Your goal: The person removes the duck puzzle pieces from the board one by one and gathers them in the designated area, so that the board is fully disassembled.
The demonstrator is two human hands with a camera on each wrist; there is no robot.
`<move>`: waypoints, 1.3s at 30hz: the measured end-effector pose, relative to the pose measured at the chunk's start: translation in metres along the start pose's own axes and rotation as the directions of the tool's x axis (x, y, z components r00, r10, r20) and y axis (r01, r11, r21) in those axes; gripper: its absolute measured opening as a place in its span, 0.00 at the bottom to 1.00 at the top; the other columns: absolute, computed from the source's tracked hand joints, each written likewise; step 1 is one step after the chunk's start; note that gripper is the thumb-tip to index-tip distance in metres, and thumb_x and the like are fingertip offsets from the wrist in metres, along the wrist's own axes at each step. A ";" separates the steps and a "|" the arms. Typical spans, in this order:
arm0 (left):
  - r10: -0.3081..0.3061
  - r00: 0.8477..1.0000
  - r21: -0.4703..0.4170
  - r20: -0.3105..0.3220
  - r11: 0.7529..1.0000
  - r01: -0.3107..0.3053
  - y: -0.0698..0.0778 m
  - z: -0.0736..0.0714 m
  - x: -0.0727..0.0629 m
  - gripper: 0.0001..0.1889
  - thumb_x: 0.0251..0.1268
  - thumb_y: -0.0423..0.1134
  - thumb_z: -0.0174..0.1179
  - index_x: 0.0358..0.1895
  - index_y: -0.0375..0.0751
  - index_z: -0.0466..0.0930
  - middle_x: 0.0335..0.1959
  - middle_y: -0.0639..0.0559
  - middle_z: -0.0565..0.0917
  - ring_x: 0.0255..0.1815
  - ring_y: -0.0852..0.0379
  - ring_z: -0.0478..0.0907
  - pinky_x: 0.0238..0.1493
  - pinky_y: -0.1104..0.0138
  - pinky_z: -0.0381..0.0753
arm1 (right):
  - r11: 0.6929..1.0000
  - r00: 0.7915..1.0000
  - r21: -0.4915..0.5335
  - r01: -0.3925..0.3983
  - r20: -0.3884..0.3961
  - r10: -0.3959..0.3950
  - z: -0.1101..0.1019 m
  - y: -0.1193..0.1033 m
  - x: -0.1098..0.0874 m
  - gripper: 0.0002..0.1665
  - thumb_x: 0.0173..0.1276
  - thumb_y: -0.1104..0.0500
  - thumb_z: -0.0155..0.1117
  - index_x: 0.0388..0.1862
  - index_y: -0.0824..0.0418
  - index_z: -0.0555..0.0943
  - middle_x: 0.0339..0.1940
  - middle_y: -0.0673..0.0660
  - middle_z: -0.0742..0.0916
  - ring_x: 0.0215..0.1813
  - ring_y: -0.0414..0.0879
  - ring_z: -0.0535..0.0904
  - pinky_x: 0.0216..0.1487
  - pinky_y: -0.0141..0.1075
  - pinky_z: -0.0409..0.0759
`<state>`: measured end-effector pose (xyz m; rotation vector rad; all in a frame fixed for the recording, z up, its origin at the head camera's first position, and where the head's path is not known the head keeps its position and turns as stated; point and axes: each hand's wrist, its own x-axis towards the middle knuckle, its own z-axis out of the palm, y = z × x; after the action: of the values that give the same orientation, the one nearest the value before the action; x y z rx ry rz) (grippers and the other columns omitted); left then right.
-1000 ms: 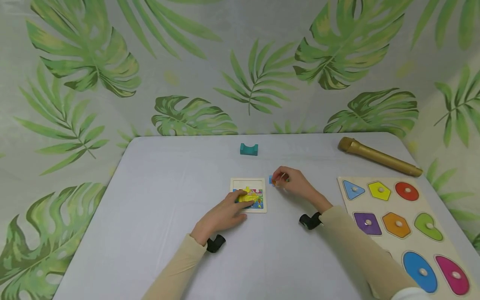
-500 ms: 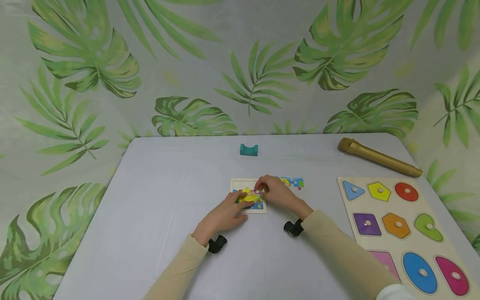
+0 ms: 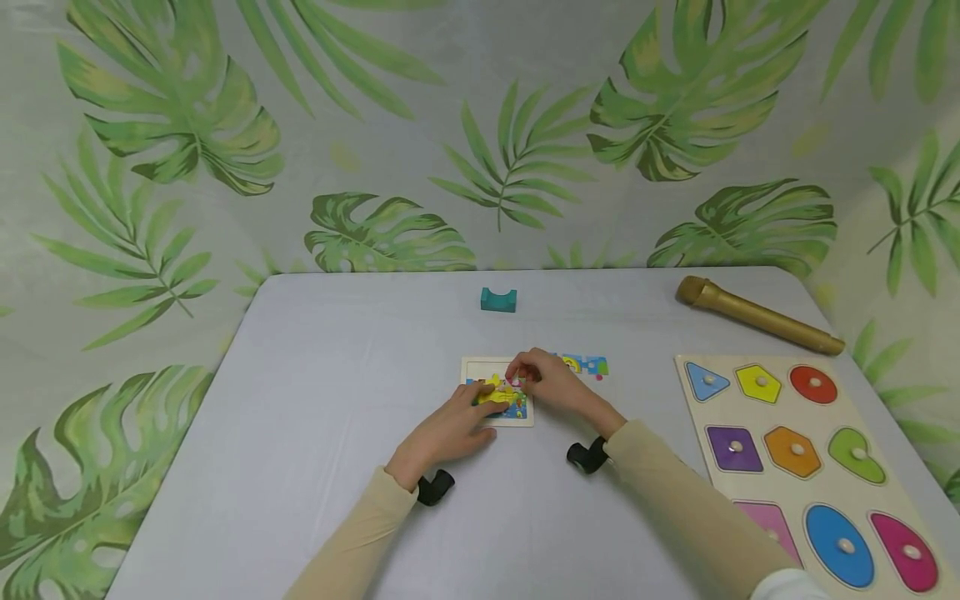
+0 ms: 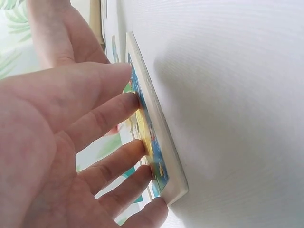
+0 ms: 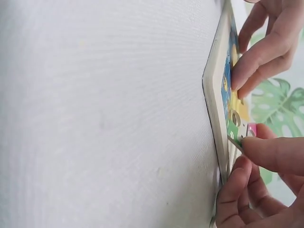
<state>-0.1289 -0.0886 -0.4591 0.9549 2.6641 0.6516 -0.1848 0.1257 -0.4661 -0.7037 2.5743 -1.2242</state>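
A small jigsaw puzzle in a pale wooden tray (image 3: pixel 477 367) lies mid-table, its lower part filled with a blue and yellow picture. My left hand (image 3: pixel 444 427) rests on the picture from the left, fingers spread and fairly straight; the left wrist view shows its fingertips (image 4: pixel 135 147) along the tray's face. At the tray's right side, my right hand (image 3: pixel 553 383) pinches a puzzle piece (image 5: pixel 236 132) between thumb and fingers. That piece shows green, white and pink and overlaps the picture's edge. The right hand partly covers the tray's upper right corner in the head view.
Loose puzzle pieces (image 3: pixel 595 365) lie just right of the tray, partly behind the right hand. Behind stands a teal notched block (image 3: pixel 498 301). A gold microphone (image 3: pixel 757 313) lies at the back right, above a large knobbed shape board (image 3: pixel 750 492) beside the right forearm.
My right hand has moved left from the loose pieces to the tray's right side with the piece, then shifted only slightly. The left hand has stayed on the puzzle.
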 end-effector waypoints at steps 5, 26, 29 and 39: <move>-0.009 1.000 0.006 0.006 1.000 0.009 -0.001 0.001 0.000 0.21 0.69 0.40 0.57 0.64 0.42 0.74 0.68 0.37 0.63 0.68 0.40 0.58 0.64 0.53 0.65 | 0.995 0.999 0.085 -0.044 -0.004 0.045 -0.002 -0.001 -0.001 0.14 0.60 0.74 0.56 0.39 0.61 0.81 0.32 0.58 0.79 0.35 0.48 0.71 0.38 0.37 0.71; -0.015 1.000 -0.021 0.005 1.000 0.015 -0.001 0.001 0.001 0.22 0.70 0.40 0.57 0.65 0.43 0.73 0.69 0.38 0.62 0.70 0.41 0.56 0.65 0.54 0.64 | 0.962 0.983 0.208 -0.176 -0.021 0.184 -0.077 0.045 -0.047 0.11 0.63 0.72 0.58 0.43 0.71 0.80 0.33 0.59 0.79 0.33 0.46 0.71 0.29 0.34 0.73; -0.010 1.000 -0.017 0.002 1.000 0.010 -0.001 0.002 0.001 0.22 0.70 0.39 0.56 0.66 0.43 0.72 0.68 0.38 0.62 0.69 0.42 0.57 0.65 0.55 0.64 | 0.961 0.980 0.203 -0.189 -0.023 0.197 -0.082 0.051 -0.053 0.11 0.63 0.72 0.57 0.43 0.71 0.80 0.33 0.60 0.79 0.33 0.46 0.71 0.29 0.34 0.73; -0.021 1.000 -0.011 0.000 1.000 0.021 0.000 0.002 0.000 0.22 0.70 0.39 0.56 0.66 0.44 0.72 0.69 0.39 0.62 0.70 0.42 0.56 0.65 0.54 0.63 | 0.967 0.973 0.113 -0.228 -0.006 0.230 -0.085 0.060 -0.064 0.11 0.62 0.73 0.55 0.43 0.70 0.81 0.33 0.58 0.79 0.34 0.48 0.71 0.31 0.33 0.73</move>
<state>-0.1283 -0.0877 -0.4607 0.9222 2.6643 0.6614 -0.1813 0.2474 -0.4598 -0.3607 2.4934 -1.2911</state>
